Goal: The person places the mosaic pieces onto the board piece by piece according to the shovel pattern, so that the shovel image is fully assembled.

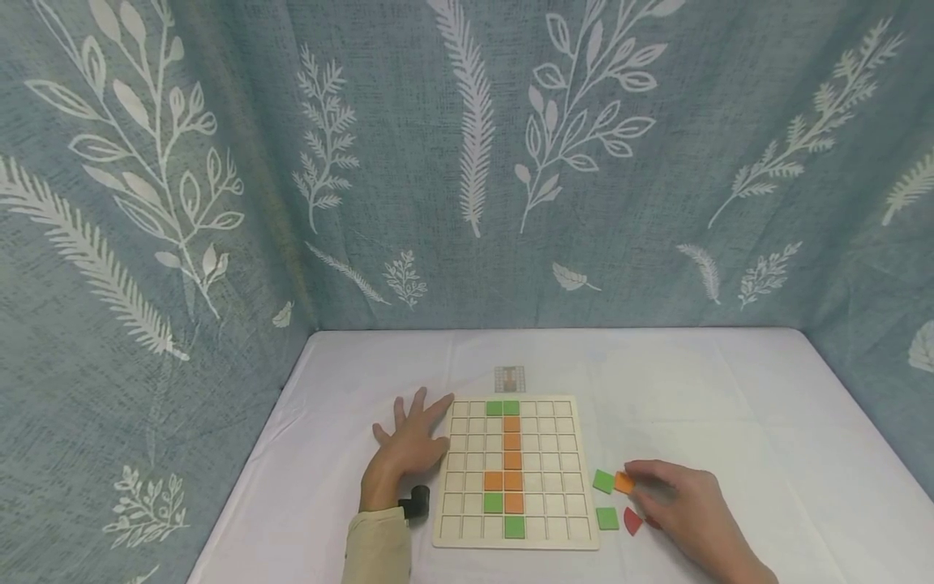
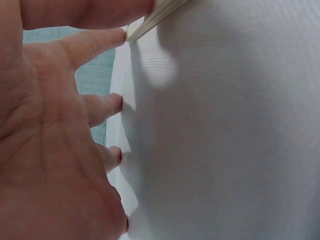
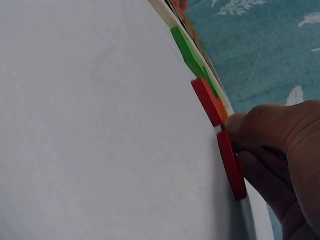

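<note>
My left hand [image 1: 416, 444] lies with spread fingers at the left side of the pale wooden grid board [image 1: 554, 503]; its thumb and index finger touch the edge. Green and orange square tiles sit in several of the board's cells. Right of the board, my right hand [image 1: 689, 499] pinches an orange tile [image 1: 624, 483] between thumb and index finger, low at the table. Next to it lie one green tile [image 1: 603, 481] and, nearer me, another green tile [image 1: 607, 518]. A red quarter-round piece [image 1: 631, 521] and a second red piece [image 3: 231, 167] lie by the right hand, the latter partly covered in the head view.
A small printed grid pattern [image 1: 509, 379] lies behind the board. Some black object [image 1: 417, 501] is at the left wrist. White cloth [image 1: 700, 389] covers the table, and a blue leaf-patterned curtain [image 1: 409, 162] surrounds the back and sides.
</note>
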{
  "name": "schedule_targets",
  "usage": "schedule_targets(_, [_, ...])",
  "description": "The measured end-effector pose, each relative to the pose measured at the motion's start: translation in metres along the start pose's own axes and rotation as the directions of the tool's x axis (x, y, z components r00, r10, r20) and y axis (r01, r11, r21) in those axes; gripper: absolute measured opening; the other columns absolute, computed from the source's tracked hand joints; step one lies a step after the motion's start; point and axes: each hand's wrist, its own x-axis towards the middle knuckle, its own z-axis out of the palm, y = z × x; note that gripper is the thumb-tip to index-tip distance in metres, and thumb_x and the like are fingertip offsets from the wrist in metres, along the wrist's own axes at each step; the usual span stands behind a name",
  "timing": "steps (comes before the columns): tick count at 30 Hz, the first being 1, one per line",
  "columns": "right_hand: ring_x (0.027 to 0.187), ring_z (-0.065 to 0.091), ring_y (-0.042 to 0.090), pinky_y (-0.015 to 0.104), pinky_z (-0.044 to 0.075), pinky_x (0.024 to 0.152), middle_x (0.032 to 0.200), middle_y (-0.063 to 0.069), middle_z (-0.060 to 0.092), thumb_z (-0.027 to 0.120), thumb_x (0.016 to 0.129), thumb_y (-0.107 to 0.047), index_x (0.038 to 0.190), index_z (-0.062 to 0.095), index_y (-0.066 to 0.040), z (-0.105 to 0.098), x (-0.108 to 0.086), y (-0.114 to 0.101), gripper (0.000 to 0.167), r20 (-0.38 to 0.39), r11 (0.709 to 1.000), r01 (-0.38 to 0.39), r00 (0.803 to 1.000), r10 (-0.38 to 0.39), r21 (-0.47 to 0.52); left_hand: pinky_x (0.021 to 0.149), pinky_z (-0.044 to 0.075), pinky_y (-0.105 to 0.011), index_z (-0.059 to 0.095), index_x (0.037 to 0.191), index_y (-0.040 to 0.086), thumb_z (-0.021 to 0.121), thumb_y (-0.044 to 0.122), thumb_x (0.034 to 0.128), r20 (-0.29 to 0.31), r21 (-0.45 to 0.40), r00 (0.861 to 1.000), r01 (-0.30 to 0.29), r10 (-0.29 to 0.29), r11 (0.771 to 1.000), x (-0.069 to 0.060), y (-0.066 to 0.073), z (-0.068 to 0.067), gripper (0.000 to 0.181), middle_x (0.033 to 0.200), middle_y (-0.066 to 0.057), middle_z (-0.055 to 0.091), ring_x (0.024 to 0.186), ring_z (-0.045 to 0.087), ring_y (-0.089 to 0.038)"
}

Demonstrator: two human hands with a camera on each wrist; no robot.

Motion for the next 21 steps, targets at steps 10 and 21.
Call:
schedule_targets(10, [0.106,0.079,0.008,0.021,0.063,0.094,0.11,-0.019,0.083,0.091,0.085,-0.006,0.119,0.085,-0.024,-0.017,0.01,-0.01,0.039,0.051,1.0,-0.005,0.999,0.004,0.002,0.117,-0.011,-0.093,0.052,0.164,0.02,0.065,0.011,0.0867,0.001,-0.008,1.0,0.002,-0.002,1.0,0.0,0.0,0.0,0.079,0.181,-0.027,0.017,0.166,-0.004,-0.062])
schedule_targets(21, [0.103,0.075,0.0,0.027,0.066,0.076,0.11,-0.019,0.083,0.091,0.087,-0.008,0.119,0.085,-0.025,-0.021,0.024,-0.032,0.037,0.126,0.993,-0.025,0.992,0.01,0.12,0.118,-0.011,-0.092,0.052,0.164,0.019,0.065,0.011,0.0871,-0.001,-0.002,1.0,0.007,-0.007,1.0,0.0,0.001,0.0,0.079,0.181,-0.027,0.018,0.166,-0.004,-0.062])
